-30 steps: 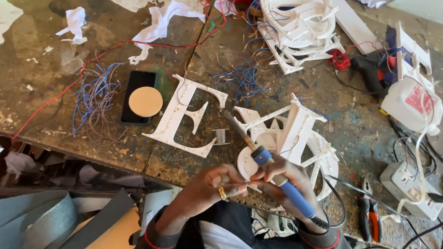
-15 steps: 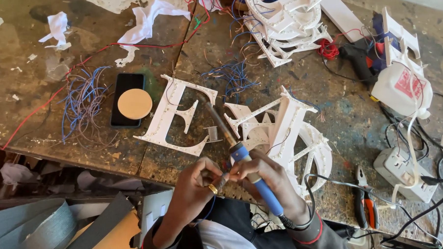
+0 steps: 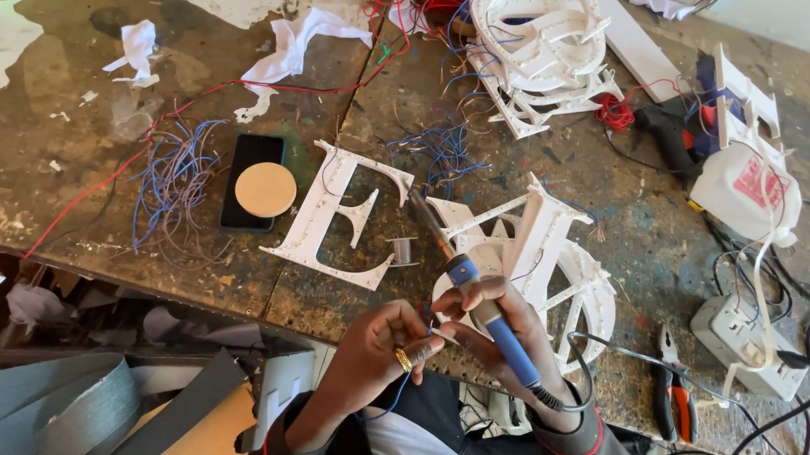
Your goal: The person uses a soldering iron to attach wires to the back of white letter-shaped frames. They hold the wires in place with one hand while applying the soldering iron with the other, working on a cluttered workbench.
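Right hand (image 3: 500, 325) is closed around the blue handle of a soldering iron (image 3: 487, 316), whose metal shaft slants up and to the left so that the tip sits over the gap between two white letters. Its black cord loops out from the handle's lower end, near the wrist. Left hand (image 3: 378, 352), with a gold ring on one finger, has its fingertips pinched together on a thin blue wire (image 3: 397, 393) that trails down toward the lap; both hands meet just at the near edge of the bench (image 3: 66, 153).

Just beyond the hands, a white letter E (image 3: 333, 218) lies flat on the stained bench, and to its right stands a cluster of white letter pieces (image 3: 534, 250) with rows of small holes. Left of the E lies a black phone (image 3: 249, 182) with a round tan disc (image 3: 265, 189) on top of it, and beside that a tangle of blue and pale wires (image 3: 178, 179). At the right edge sit orange-handled pliers (image 3: 673, 398), a white power strip (image 3: 746, 343) with cables plugged in, and a white plastic jug (image 3: 743, 190).

Farther back, a pile of white letter shells (image 3: 541, 57) rests among red and blue wires, with a black glue gun (image 3: 669, 129) to its right. Crumpled white scraps (image 3: 290, 49) lie at the far left.
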